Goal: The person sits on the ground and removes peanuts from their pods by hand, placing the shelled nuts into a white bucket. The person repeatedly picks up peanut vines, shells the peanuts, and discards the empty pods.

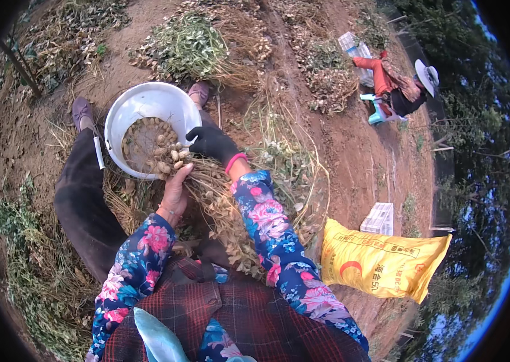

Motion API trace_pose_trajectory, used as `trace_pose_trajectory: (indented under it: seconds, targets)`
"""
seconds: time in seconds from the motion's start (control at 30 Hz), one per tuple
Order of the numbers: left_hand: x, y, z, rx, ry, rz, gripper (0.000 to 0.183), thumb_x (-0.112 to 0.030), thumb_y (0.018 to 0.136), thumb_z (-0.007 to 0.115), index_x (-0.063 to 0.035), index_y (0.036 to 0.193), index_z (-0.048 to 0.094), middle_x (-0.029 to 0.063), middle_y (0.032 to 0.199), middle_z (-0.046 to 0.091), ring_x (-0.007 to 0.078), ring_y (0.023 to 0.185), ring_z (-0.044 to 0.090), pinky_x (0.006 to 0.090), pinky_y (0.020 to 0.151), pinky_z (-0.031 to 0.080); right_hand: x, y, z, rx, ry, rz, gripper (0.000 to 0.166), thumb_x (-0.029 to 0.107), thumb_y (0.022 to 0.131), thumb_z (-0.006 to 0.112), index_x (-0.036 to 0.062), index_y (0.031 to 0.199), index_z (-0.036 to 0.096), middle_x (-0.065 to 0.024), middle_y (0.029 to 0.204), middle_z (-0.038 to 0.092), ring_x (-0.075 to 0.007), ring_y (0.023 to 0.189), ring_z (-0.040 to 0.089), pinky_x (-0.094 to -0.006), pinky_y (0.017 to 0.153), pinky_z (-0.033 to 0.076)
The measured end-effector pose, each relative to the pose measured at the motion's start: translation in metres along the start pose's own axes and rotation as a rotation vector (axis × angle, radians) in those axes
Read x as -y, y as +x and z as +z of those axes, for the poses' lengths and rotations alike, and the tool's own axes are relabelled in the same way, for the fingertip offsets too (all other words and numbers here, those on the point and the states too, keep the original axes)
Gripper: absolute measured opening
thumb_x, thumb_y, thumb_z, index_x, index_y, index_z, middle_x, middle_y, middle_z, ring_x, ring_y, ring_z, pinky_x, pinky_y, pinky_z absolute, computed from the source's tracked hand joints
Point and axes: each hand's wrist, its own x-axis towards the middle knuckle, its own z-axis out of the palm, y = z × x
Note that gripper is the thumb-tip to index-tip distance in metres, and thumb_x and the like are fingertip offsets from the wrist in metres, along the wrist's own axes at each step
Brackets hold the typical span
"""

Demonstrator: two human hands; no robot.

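Note:
My bare left hand grips a bundle of dried peanut plants by the stems near the root end. A cluster of peanuts on the roots sticks out past my thumb, over the near rim of a white plastic bucket. My right hand, in a black glove, is curled beside that cluster at the bucket's right rim; whether anything is in its fingers is hidden. Loose peanuts lie on the bucket's bottom. The leafy ends of the bundle trail back between my forearms towards my lap.
The bucket stands between my feet, its white handle grip hanging outside. Heaped peanut plants lie ahead. To the right are a full yellow sack, a white crate and a seated person in a hat.

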Motion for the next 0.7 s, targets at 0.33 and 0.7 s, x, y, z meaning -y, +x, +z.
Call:
trace_pose_trajectory:
  seconds: [0.33,0.7]
  targets:
    - [-0.004,0.001,-0.002,0.082,0.062,-0.025,0.036,-0.016,0.082,0.064,-0.0067,0.114,0.051,0.0042,0.106,0.058,0.0164,0.096,0.056,0.0324,0.087,0.046,-0.013,0.001,-0.004,-0.130,0.786,-0.205,0.033,0.002,0.071,0.064,-0.0023,0.104,0.059,-0.0065,0.080,0.061,-0.0137,0.066,0.059,-0.0254,0.060,0.048]
    - [-0.048,-0.036,0.027,-0.039,0.611,-0.236,0.045,-0.027,0.085,0.061,-0.0033,0.120,0.046,0.0094,0.106,0.058,0.0177,0.083,0.062,0.0296,0.066,0.054,-0.009,-0.007,-0.008,-0.316,0.993,-0.183,0.025,0.006,0.080,0.061,0.0002,0.103,0.056,-0.0062,0.081,0.062,-0.0140,0.067,0.061,-0.0253,0.061,0.050]
